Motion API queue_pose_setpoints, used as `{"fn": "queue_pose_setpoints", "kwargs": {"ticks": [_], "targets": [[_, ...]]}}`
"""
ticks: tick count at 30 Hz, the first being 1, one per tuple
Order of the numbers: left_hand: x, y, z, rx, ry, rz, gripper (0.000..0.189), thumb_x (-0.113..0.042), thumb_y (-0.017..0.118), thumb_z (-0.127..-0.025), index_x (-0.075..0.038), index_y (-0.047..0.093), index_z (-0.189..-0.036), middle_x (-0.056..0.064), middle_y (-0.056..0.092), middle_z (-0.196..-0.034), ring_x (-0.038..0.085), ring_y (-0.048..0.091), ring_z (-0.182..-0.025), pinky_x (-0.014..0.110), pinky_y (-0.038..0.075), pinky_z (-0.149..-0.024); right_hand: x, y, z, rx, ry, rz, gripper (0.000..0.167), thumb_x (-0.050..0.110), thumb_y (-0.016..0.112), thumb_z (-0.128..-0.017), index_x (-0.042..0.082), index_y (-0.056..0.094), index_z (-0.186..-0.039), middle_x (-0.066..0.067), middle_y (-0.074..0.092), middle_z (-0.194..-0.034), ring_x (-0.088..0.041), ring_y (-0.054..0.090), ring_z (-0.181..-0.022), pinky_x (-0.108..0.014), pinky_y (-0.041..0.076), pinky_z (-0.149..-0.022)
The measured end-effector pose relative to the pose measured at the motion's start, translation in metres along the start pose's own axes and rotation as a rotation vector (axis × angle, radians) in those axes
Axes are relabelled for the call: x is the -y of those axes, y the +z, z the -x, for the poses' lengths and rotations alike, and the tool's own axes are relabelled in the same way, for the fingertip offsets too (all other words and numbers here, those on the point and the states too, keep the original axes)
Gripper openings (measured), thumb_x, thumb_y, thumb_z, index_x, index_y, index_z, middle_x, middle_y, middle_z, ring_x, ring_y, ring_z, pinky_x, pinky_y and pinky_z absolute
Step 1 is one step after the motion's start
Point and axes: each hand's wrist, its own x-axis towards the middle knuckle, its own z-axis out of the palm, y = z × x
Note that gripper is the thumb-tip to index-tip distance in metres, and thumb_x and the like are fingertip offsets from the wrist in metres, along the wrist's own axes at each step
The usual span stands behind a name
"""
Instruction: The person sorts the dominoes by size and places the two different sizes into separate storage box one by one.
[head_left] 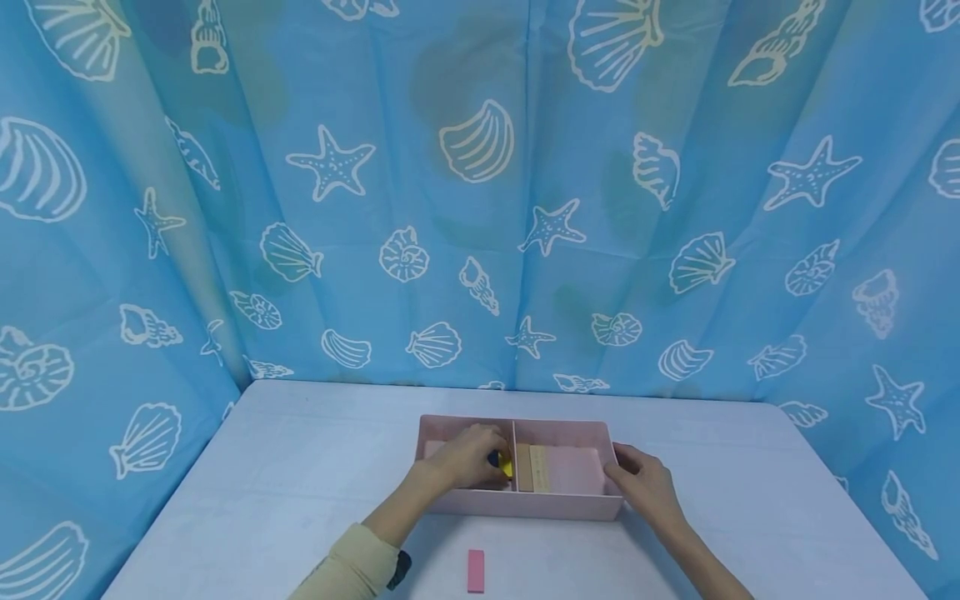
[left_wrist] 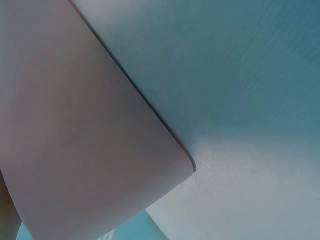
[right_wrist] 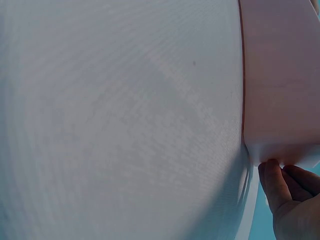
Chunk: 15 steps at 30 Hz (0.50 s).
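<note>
A pink two-compartment box (head_left: 525, 504) sits on the white table. My left hand (head_left: 476, 456) reaches down into its left compartment, fingers curled around a small yellow and dark blue thing (head_left: 506, 465) beside the divider. Most of that thing is hidden by the hand. At the box's right end my right hand (head_left: 647, 482) grips the wall, thumb at the rim and fingers along the outside. The right wrist view shows those fingertips (right_wrist: 272, 167) against the end wall. In the left wrist view only the box's outer wall (left_wrist: 95, 115) shows large.
Inside the right compartment, tan and cream strips (head_left: 532, 468) stand next to the divider. A pink flat block (head_left: 476, 571) lies on the table (head_left: 315, 475) in front of the box. Behind the table hangs a blue curtain (head_left: 420, 192) with shells and starfish.
</note>
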Motion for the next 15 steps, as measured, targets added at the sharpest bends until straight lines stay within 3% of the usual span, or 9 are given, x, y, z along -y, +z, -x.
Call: {"fn": "queue_pose_setpoints", "kwargs": {"ticks": [6,15], "targets": [[-0.001,-0.003,0.003,-0.004,-0.002,0.025,0.030,-0.019,0.080,-0.084,-0.013,0.073,-0.113,-0.006,0.066,-0.105,0.011,0.060,-0.100,0.022,0.051,-0.087,0.001,0.000,-0.002,0.011,0.019,0.013,0.053,0.017,0.052,-0.094,-0.008,0.046,-0.141,-0.029,0.049,-0.140,-0.046,0.045,-0.130,-0.054,0.042,-0.103],[-0.007,-0.020,0.014,-0.055,-0.030,0.021,0.030,-0.019,0.075,-0.090,-0.013,0.071,-0.119,-0.002,0.068,-0.117,0.015,0.062,-0.112,0.030,0.051,-0.095,0.001,0.000,-0.003,0.020,0.025,0.015,0.053,0.018,0.052,-0.094,-0.008,0.046,-0.141,-0.029,0.049,-0.140,-0.046,0.045,-0.130,-0.055,0.041,-0.104]]}}
